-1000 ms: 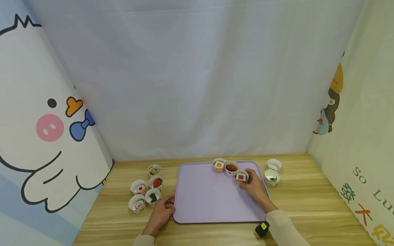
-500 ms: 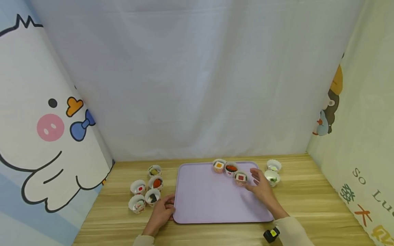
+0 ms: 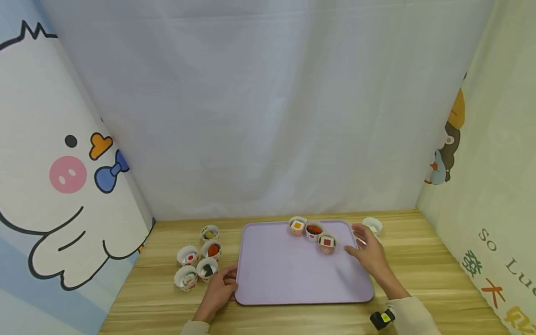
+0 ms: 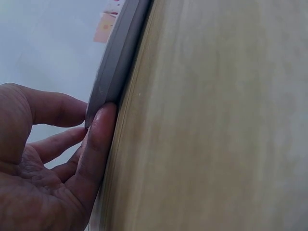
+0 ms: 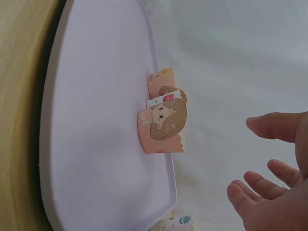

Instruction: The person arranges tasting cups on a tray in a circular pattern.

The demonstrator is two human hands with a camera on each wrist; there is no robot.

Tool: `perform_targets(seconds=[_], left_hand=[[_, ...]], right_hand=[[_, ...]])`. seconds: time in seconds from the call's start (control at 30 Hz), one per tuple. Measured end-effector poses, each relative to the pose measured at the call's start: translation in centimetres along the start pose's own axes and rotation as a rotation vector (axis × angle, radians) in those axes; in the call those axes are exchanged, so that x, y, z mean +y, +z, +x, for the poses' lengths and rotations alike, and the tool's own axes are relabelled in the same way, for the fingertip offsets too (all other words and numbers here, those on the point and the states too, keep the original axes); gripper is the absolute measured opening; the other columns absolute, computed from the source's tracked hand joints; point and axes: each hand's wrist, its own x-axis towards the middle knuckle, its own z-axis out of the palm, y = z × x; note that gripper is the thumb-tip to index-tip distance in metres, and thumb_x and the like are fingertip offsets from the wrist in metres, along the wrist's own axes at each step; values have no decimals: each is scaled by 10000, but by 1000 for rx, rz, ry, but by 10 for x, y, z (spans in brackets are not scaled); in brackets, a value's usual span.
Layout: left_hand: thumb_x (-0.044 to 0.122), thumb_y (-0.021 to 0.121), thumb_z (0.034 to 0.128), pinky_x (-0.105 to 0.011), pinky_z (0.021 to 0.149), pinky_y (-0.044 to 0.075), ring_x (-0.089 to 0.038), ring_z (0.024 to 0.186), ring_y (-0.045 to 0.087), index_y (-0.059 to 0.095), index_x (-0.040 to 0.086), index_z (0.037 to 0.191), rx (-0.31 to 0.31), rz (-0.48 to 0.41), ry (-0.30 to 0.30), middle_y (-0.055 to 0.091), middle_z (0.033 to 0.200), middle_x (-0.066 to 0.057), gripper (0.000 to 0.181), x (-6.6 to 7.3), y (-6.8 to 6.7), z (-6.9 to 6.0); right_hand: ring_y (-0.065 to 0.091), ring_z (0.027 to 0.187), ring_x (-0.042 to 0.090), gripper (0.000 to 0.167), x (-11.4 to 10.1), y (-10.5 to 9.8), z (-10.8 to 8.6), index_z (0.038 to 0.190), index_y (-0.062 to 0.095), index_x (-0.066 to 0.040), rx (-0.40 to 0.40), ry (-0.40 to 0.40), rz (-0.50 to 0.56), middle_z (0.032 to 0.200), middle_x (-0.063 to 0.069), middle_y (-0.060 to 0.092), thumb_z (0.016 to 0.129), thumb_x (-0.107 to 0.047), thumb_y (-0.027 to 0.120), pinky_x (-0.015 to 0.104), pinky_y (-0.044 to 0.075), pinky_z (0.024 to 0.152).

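My left hand [image 3: 220, 285] pinches the left rim of a lilac tray [image 3: 289, 274]; in the left wrist view the fingers [image 4: 98, 130] lie on both sides of the grey-looking rim. My right hand [image 3: 370, 253] hovers at the tray's right edge, fingers spread and holding nothing. On the tray's back right stand three paper cups of toy-like sushi pieces: one with an orange-centred piece [image 3: 298, 226], one with a red-topped piece [image 3: 314, 230], and one with a dark-red-centred piece [image 3: 327, 243]. In the right wrist view the nearest is a pink cup [image 5: 162, 126] with a cartoon girl.
Several paper cups with pieces inside cluster left of the tray, including one red-topped [image 3: 211, 250]. Right of the tray a white cup [image 3: 372, 225] shows behind my right hand, which hides its neighbour. A black device [image 3: 382, 319] is at my right wrist. A white curtain [image 3: 268, 116] stands behind.
My right hand has let go of the cup with the dark-red-centred piece, leaving it on the tray, and moved right towards the cups beside the tray. My left hand has stayed in place.
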Motion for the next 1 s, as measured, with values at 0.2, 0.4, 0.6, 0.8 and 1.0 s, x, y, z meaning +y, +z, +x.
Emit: perform_targets(seconds=[0.2,0.4,0.6,0.8,1.0], left_hand=[[-83,586,769,-327,505,565,-157,795,609,529,-63,1342,1,-7,-3,624,1051,-179,576,1,0,-1],[-80,588,774,-331,509,569,-157,806,610,527,-60,1346,1,-2,-6,623,1052,-175,575,0,0,-1],[-69,595,786,-349,513,571,-167,819,613,516,-66,1355,1,5,-7,622,1069,-186,575,-1,-1,-1],[-73,590,779,-336,514,570,-151,809,609,522,-58,1355,1,6,-11,621,1064,-176,579,-2,0,0],[-75,590,779,-334,513,570,-154,805,608,529,-57,1346,0,1,-3,625,1049,-171,571,0,-1,-1]], right_hand=[[382,1397,419,706,-4,-14,-2,1435,357,47,19,-11,-28,1474,265,420,835,0,727,482,361,1149],[424,1372,375,682,-2,-27,-1,1430,372,34,63,-24,-47,1464,236,446,839,9,712,451,375,1130],[412,1372,394,711,2,-38,-2,1448,345,36,70,-8,-56,1489,244,415,851,-40,724,483,359,1131],[405,1368,417,712,6,-46,-4,1456,329,42,91,1,-72,1494,264,403,865,-51,714,525,366,1116],[410,1361,418,729,14,-55,-5,1473,318,23,104,33,-110,1499,259,398,876,-97,718,376,435,1076]])
